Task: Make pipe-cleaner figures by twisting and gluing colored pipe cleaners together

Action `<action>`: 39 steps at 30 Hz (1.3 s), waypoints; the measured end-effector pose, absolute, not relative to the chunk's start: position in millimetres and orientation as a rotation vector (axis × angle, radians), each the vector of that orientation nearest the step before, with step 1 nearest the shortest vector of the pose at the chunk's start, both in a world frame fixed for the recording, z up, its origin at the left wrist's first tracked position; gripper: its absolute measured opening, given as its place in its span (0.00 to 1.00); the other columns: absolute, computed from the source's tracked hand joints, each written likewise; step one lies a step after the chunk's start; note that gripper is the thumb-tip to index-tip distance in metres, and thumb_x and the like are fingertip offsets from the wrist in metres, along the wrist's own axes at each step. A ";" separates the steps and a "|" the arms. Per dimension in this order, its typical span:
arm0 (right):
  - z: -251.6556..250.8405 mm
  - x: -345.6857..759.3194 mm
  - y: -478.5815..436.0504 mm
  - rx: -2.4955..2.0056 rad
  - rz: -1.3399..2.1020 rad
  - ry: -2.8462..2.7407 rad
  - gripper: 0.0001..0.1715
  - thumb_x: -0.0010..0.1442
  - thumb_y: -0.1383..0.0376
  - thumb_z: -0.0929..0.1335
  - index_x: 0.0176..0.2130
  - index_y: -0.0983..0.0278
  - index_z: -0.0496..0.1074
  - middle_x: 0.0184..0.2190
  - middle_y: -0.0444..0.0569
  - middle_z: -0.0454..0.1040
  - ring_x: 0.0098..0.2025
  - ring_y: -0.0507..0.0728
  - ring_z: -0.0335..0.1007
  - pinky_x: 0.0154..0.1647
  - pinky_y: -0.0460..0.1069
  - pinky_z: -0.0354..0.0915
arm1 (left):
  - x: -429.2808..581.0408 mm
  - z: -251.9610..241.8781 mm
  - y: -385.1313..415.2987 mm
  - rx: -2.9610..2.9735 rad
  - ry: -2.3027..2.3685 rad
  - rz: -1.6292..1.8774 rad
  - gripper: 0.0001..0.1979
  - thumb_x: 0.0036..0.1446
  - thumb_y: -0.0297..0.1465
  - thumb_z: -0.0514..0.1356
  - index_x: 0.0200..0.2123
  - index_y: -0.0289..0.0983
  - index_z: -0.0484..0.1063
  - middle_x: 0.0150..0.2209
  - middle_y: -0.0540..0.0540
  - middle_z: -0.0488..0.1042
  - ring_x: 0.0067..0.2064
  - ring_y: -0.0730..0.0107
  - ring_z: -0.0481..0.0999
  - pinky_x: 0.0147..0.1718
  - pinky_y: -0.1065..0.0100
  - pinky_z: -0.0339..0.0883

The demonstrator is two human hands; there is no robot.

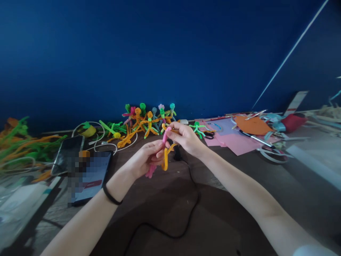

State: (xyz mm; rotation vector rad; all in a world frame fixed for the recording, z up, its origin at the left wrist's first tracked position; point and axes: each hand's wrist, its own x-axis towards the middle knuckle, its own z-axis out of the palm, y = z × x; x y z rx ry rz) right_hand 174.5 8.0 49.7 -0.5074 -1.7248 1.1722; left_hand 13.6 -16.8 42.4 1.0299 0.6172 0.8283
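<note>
Hands and stems above a table (221, 220), with a wall (160, 53) behind. The left hand (147, 156) has its fingers curled, thumb and forefinger pinching the pink stem (165, 137); a pink bunch (151, 171) shows below its palm, though whether it belongs to the same piece cannot be told. The right hand (186, 138), reaching in from the other side, pinches the top of the pink stem between thumb and forefinger; its other fingers are bent, and what they enclose is hidden. The pink stem thus stands between the two hands, the double grip presumably steadying so soft a piece. The yellow stem (165, 161) hangs in a loop just beside it; the fingers conceal any join between the two. Beyond the hands, figures (150, 124) of bent stems are gathered near the wall, probably set back out of the way of the forearms; a green figure (197, 129) lies apart, beyond the right hand, near the scissors (210, 135). To the right of the right hand are pink paper (236, 144), a pen (257, 139) and an orange sheet (252, 125). Left of the left hand lie a tablet (93, 177), likely angled for easy viewing, a phone (69, 151) and, farther out, a loose pile (16, 142) of green and orange stems, seemingly stock within reach. A black cord (197, 195) curves across the table on the near side of the hands, and a dark band (110, 198) circles the left wrist
</note>
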 end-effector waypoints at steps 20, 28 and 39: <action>38.9 164.1 7.5 -0.691 1.197 -1.799 0.17 0.57 0.55 0.63 0.27 0.66 0.63 0.17 0.38 0.51 0.19 0.45 0.45 0.19 0.44 0.44 | 16.4 46.7 -17.7 1.469 1.082 1.168 0.09 0.52 0.30 0.55 0.21 0.35 0.65 0.19 0.53 0.59 0.20 0.79 0.55 0.16 0.75 0.49; 36.7 163.2 11.9 -0.646 1.593 -1.597 0.14 0.55 0.58 0.65 0.29 0.66 0.61 0.16 0.36 0.48 0.16 0.43 0.39 0.15 0.42 0.38 | 13.6 44.3 -18.5 1.513 1.102 1.164 0.08 0.52 0.33 0.56 0.24 0.36 0.68 0.22 0.51 0.63 0.24 0.74 0.60 0.17 0.74 0.50; 36.3 163.0 10.4 -0.536 1.655 -1.577 0.07 0.57 0.64 0.64 0.35 0.63 0.60 0.14 0.34 0.51 0.14 0.44 0.44 0.14 0.40 0.42 | 12.3 43.0 -13.7 1.477 1.155 1.182 0.16 0.55 0.34 0.52 0.17 0.36 0.62 0.17 0.52 0.56 0.18 0.78 0.52 0.11 0.73 0.41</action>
